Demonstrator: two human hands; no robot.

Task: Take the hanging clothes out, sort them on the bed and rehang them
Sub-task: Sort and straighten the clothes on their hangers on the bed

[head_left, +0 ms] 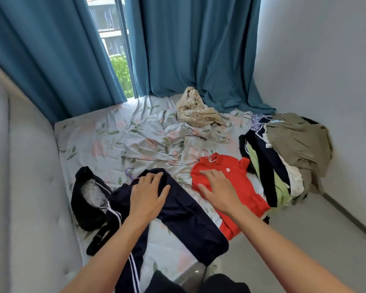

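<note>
Dark navy track pants [184,216] with white side stripes lie across the near part of the bed [106,140], a purple hanger [129,174] poking out at their top. My left hand [148,193] rests flat on their waist, fingers straight. To the right lies a red polo shirt [237,187] on a pale hanger. My right hand [219,188] presses flat on its left side. A pile of clothes [287,159] on hangers, olive on top with navy, white and light green beneath, sits at the bed's right edge.
A black bag [87,199] with a strap lies at the left by the grey padded headboard [25,187]. A crumpled cream cloth [197,111] sits near the blue curtains [178,49] and window. A white wall and grey floor [317,235] lie to the right.
</note>
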